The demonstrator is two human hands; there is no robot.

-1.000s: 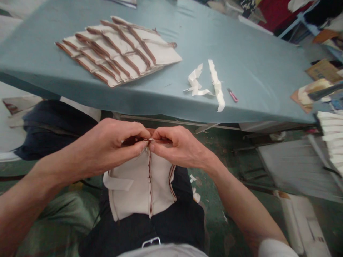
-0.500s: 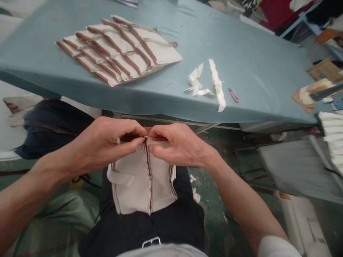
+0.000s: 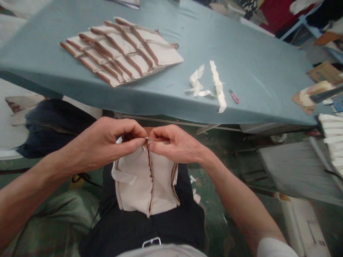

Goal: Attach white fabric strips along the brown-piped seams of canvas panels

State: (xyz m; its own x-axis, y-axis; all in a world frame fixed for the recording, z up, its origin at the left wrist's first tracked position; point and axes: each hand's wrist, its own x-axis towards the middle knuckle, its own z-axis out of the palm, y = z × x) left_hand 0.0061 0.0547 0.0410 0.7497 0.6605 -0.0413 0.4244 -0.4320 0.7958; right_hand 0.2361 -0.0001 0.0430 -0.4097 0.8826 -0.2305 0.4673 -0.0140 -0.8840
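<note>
On my lap rests a cream fabric piece with brown-edged seams, like a sewn pouch turned inside out. My left hand pinches its upper edge between thumb and fingers, just left of the middle seam. Thumb and forefinger of my right hand grip the same edge right beside it, the two sets of fingertips almost touching. The exact bit between the fingertips is mostly hidden. A loose white strip hangs at the piece's left side.
Overlapping similar cream pieces lie on the blue-covered table ahead. Crumpled white strips and a small pink-handled cutter are near its front edge. Dark blue cloth sits at left, a green sack below it.
Both hands keep their pinch at the top of the middle seam, with the fingers shifting slightly. The fabric piece has moved a little to the right in view.
</note>
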